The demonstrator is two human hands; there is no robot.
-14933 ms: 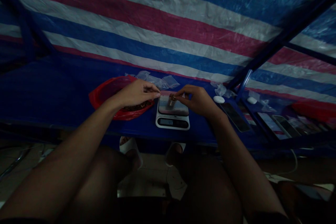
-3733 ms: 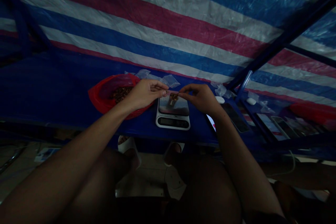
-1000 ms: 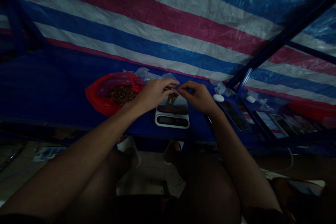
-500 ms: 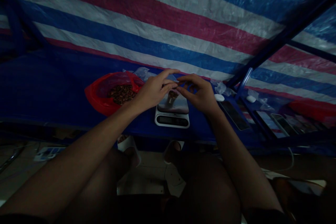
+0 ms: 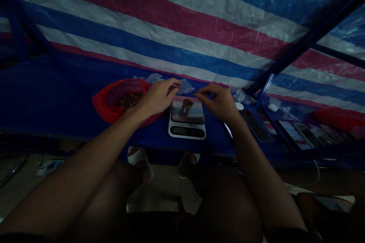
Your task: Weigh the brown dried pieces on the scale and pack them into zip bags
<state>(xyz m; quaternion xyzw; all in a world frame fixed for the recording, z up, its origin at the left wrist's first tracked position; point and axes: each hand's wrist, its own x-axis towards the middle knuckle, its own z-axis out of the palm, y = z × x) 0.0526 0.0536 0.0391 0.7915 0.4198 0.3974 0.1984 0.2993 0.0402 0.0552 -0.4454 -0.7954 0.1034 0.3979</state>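
My left hand (image 5: 158, 97) lies over the edge of a red plastic bag (image 5: 107, 102) of small brown pieces. Its thumb and forefinger pinch the edge of a small clear bag (image 5: 185, 86) behind a white digital scale (image 5: 186, 131). A small heap of brown bits (image 5: 186, 103) sits on the scale's pan. My right hand (image 5: 218, 100) hovers just right of the pan with thumb and forefinger pinched together. What they hold is too small to make out in the dim light.
More clear bags (image 5: 241, 95) lie at the back of the blue table (image 5: 57, 98). A dark phone (image 5: 255, 123) and white round caps (image 5: 238, 105) lie to the right. A striped tarp (image 5: 182, 26) hangs behind. My knees and sandals are below the table edge.
My hands, which met above the scale half a second ago, have moved apart. The left hand has gone back to the clear bags and the right has drawn to the right.
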